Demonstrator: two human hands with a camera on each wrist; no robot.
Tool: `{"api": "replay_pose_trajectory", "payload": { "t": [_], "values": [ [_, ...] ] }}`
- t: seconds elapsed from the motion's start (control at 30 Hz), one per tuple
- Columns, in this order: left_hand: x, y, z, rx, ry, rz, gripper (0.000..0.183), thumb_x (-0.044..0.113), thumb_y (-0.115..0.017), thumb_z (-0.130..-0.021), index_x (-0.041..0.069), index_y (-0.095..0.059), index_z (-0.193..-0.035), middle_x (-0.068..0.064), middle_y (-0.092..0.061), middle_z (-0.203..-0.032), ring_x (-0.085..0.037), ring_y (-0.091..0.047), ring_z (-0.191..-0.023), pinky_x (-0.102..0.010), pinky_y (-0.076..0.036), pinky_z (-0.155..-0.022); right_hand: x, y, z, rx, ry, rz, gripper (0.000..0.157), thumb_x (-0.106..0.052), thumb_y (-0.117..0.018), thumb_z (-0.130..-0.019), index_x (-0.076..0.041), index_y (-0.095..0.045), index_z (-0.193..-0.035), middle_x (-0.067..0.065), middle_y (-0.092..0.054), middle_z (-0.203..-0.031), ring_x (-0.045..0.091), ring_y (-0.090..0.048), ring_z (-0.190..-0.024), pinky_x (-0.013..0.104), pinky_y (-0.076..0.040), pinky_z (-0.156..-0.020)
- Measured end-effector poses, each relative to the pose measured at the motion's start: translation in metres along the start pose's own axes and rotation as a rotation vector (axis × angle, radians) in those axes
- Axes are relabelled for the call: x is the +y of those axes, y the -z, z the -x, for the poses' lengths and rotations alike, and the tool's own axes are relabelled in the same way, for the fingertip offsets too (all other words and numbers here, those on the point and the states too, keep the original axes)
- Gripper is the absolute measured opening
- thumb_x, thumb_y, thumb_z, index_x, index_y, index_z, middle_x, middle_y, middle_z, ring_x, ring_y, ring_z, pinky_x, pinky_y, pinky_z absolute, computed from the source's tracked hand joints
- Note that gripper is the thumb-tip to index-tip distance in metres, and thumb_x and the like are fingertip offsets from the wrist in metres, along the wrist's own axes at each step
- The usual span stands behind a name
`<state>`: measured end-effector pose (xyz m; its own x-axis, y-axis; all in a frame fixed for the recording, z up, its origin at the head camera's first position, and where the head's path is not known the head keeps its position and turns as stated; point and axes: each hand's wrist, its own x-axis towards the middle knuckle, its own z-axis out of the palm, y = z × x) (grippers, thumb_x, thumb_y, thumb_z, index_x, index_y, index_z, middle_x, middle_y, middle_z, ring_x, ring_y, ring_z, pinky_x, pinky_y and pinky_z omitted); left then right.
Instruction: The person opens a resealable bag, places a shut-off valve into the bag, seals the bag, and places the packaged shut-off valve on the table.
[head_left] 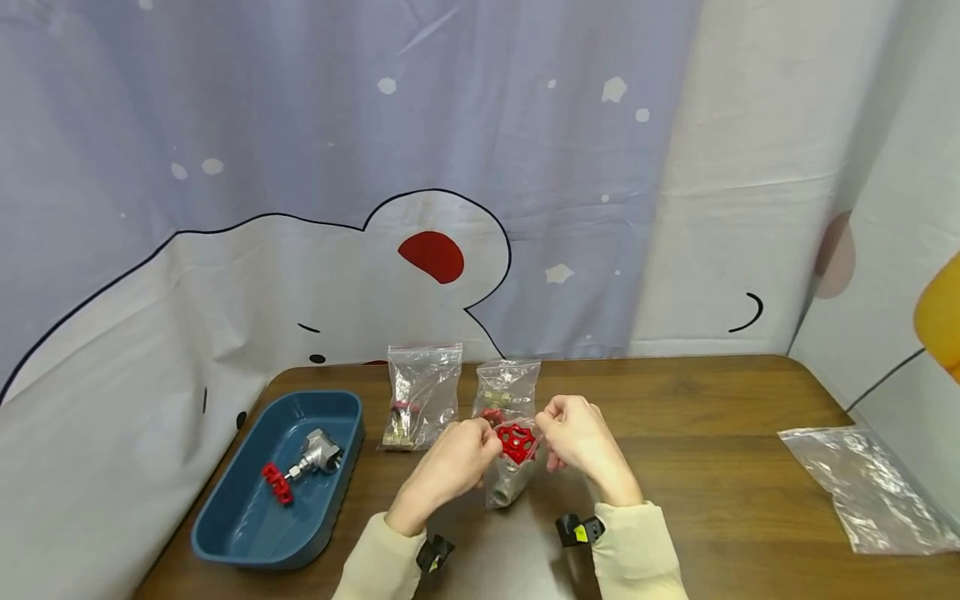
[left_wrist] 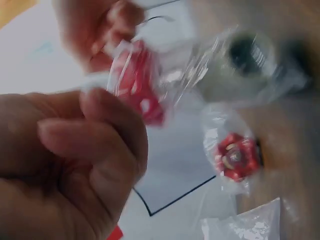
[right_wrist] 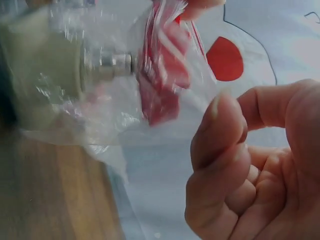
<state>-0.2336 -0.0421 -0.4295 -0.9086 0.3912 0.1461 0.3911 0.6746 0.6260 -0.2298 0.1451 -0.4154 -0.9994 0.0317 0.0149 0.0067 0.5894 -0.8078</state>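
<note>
Between both hands hangs a clear zip bag [head_left: 501, 493] with a valve inside; its red handwheel [head_left: 517, 443] is at the top, the metal body below. My left hand [head_left: 459, 454] pinches the bag's top edge on the left. On the right, thumb and fingertips of my right hand [head_left: 577, 435] pinch the opposite top corner. In the right wrist view the valve's pale body [right_wrist: 45, 65] and stem show blurred through the plastic. The left wrist view has the bagged handwheel [left_wrist: 137, 82] just beyond the left fingers.
A blue tray [head_left: 208, 542] at the left holds an unbagged valve [head_left: 321, 454] with a red handwheel. Two bagged valves stand at the back, one bag [head_left: 435, 392] left of the hands, another bag [head_left: 517, 375] behind them. A flat clear bag [head_left: 873, 492] lies at the right edge.
</note>
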Motion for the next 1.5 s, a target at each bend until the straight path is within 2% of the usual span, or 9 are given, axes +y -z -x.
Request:
{"api": "replay_pose_trajectory", "payload": {
  "t": [0.13,0.53,0.7,0.83,0.97,1.1,1.23,1.37,1.5],
  "values": [
    [0.0,0.015,-0.001,-0.122,0.073,0.134,0.018,0.012,-0.048,-0.09,0.005,-0.061,-0.079,0.001,-0.053,-0.05,-0.013,-0.053,-0.041,-0.027,-0.04,-0.042,-0.004,0.004,0.002,0.016,0.043,0.011,0.012,-0.013,-0.055,-0.085,-0.01,-0.06,-0.074,0.002,-0.055,-0.045,0.022,-0.06,-0.041,0.031,-0.042,-0.046],
    [0.005,0.03,0.003,-0.129,0.019,0.252,0.02,0.011,-0.049,-0.089,0.009,-0.056,-0.071,0.002,-0.05,-0.046,-0.023,-0.057,-0.045,-0.026,-0.034,-0.044,-0.018,0.021,0.02,0.032,0.122,0.026,0.011,-0.009,-0.056,-0.082,-0.012,-0.06,-0.072,-0.002,-0.052,-0.045,0.019,-0.058,-0.04,0.029,-0.036,-0.041],
    [-0.001,0.024,-0.004,-0.109,0.003,0.292,0.022,0.011,-0.048,-0.09,0.005,-0.056,-0.071,0.002,-0.049,-0.046,-0.02,-0.053,-0.044,-0.024,-0.03,-0.043,-0.016,0.021,0.018,0.028,0.109,0.025,0.012,-0.01,-0.056,-0.082,-0.011,-0.06,-0.071,0.0,-0.054,-0.044,0.017,-0.056,-0.039,0.028,-0.035,-0.041],
    [-0.008,0.014,-0.009,-0.065,-0.002,0.244,0.024,0.015,-0.048,-0.097,0.009,-0.06,-0.077,0.004,-0.053,-0.052,-0.014,-0.053,-0.047,-0.025,-0.033,-0.044,-0.006,0.017,0.011,0.034,0.06,0.031,0.015,-0.012,-0.056,-0.084,-0.008,-0.06,-0.07,0.001,-0.056,-0.045,0.017,-0.059,-0.041,0.028,-0.039,-0.042],
    [-0.01,0.007,-0.011,0.003,-0.151,0.193,0.016,0.022,-0.054,-0.102,0.012,-0.065,-0.107,0.006,-0.063,-0.073,-0.009,-0.06,-0.063,-0.025,-0.046,-0.056,0.003,0.019,0.007,0.056,0.004,-0.026,0.018,-0.014,-0.055,-0.086,-0.005,-0.06,-0.071,0.004,-0.059,-0.049,0.019,-0.062,-0.043,0.03,-0.049,-0.045],
    [-0.012,0.0,-0.013,0.011,-0.343,0.093,0.041,0.028,-0.063,-0.097,0.011,-0.058,-0.133,0.004,-0.064,-0.096,-0.008,-0.06,-0.078,-0.023,-0.05,-0.068,0.008,0.022,0.004,0.045,-0.013,-0.062,0.019,-0.013,-0.054,-0.087,-0.002,-0.06,-0.073,0.005,-0.059,-0.052,0.018,-0.063,-0.044,0.032,-0.052,-0.048],
    [-0.018,-0.006,-0.016,0.039,-0.424,-0.008,0.03,0.026,-0.068,-0.093,0.008,-0.067,-0.117,-0.001,-0.062,-0.099,-0.013,-0.06,-0.082,-0.024,-0.05,-0.07,0.008,0.026,0.005,0.0,0.002,-0.06,0.018,-0.013,-0.054,-0.087,-0.002,-0.06,-0.074,0.004,-0.059,-0.051,0.02,-0.064,-0.046,0.033,-0.052,-0.05],
    [-0.022,-0.007,-0.019,0.049,-0.457,0.011,0.009,0.018,-0.069,-0.091,0.01,-0.068,-0.095,0.004,-0.065,-0.091,-0.01,-0.059,-0.078,-0.023,-0.049,-0.068,0.01,0.033,0.007,-0.051,0.044,-0.012,0.016,-0.015,-0.056,-0.088,-0.007,-0.058,-0.074,0.005,-0.057,-0.049,0.021,-0.064,-0.048,0.032,-0.048,-0.053],
    [-0.02,-0.005,-0.019,0.017,-0.473,0.057,0.005,0.017,-0.068,-0.093,0.012,-0.068,-0.092,0.008,-0.066,-0.087,-0.004,-0.056,-0.074,-0.02,-0.048,-0.066,0.018,0.042,0.007,-0.104,0.211,0.007,0.007,-0.02,-0.064,-0.092,-0.013,-0.062,-0.094,0.002,-0.066,-0.077,0.018,-0.066,-0.069,0.033,-0.047,-0.064]
  ]
}}
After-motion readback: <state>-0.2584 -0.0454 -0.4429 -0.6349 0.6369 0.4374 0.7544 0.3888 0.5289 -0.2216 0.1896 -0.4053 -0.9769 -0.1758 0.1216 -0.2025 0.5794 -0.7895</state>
